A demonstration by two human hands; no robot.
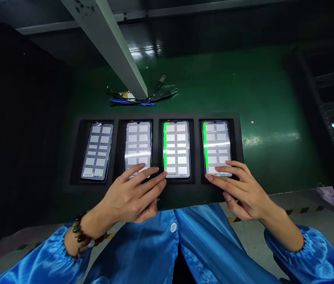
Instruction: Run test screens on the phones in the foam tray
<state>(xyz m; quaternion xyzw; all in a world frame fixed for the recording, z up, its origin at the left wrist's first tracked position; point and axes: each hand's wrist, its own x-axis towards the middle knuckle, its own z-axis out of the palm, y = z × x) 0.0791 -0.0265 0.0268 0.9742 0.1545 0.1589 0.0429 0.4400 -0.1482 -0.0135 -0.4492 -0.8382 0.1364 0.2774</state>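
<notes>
Several phones lie in a row in a black holder (155, 195), all with lit grid screens. My left hand (131, 195) is open, fingers stretched over the bottom of the second phone (138, 144), its fingertips reaching the lower edge of the third phone (176, 148). My right hand (239, 189) is open too, with fingers spread on the bottom of the fourth phone (215, 144). The third and fourth screens show a green bar down their left side. The first phone (97, 152) lies untouched at the left.
The holder rests on a green bench (261, 102). Behind it lie a blue pen (131, 103) and black cables (157, 92) under a slanted grey beam (110, 43). A dark rack (332, 98) stands at the right. My blue sleeves and coat fill the foreground.
</notes>
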